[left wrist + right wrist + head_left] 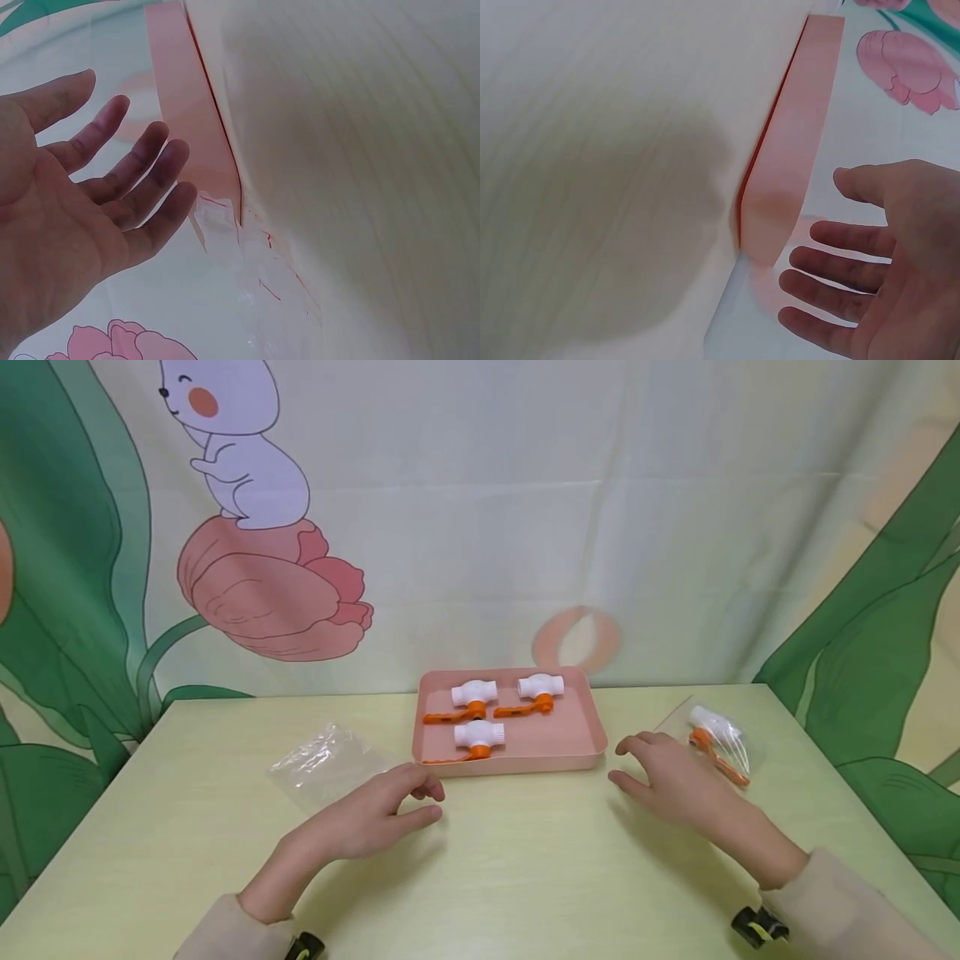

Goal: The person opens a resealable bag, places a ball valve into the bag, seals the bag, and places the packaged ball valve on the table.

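My left hand hovers over the table in front of a clear plastic bag, its fingers relaxed and holding nothing. On the other side, my right hand is also unoccupied, with loosely bent fingers, just left of a bagged valve. Between and behind the hands stands a pink tray. Three white ball valves with orange lever handles lie in it: a back left valve, a back right valve and a front valve. Both wrist views show the tray's outer wall and spread, bare fingers.
The pale wooden table ends at the back against a printed curtain with a flower and a white animal. The tray stands close to that back edge. The bagged valve lies near the table's right side.
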`<state>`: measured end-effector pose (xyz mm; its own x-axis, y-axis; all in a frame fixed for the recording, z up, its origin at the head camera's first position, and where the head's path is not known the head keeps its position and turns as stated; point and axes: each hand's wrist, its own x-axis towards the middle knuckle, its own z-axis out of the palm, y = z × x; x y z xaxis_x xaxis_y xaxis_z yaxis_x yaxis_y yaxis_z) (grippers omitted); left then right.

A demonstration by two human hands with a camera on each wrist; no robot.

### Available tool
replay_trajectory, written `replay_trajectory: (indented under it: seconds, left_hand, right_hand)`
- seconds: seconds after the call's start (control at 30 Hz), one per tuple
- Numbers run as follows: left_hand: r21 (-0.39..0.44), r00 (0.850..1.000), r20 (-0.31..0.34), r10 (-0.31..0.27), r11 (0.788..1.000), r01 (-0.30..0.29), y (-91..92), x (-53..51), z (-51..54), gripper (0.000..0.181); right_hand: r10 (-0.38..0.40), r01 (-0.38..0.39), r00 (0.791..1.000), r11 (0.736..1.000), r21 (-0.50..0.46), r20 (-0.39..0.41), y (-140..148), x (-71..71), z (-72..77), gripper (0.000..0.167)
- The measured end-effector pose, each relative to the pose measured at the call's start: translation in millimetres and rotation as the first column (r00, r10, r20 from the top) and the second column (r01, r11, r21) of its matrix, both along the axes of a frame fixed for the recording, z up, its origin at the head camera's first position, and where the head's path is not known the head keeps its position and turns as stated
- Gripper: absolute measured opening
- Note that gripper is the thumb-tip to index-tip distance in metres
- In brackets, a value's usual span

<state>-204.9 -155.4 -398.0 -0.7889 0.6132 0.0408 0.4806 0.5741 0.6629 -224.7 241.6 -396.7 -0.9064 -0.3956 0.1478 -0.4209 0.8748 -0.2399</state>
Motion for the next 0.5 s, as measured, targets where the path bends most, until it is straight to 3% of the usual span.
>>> replay_trajectory:
  seconds: [0.23,0.5]
  left_hand:
    - [-0.006,1.000,-0.022,0.018,1.000,-0.018,-1.3,1.0,-0.8,0.019]
    - [-0.012,0.998,-0.020,0.057,0.998,-0.058,-8.0,0.6,3.4,0.017]
  right_hand:
    - [0.005,-0.005,1.000,1.000,-0.025,0.017,-10,10.2,-0.5,0.034]
    - [0.001,-0.002,1.000,0.998,-0.063,-0.025,-14,16.9,-6.0,0.031]
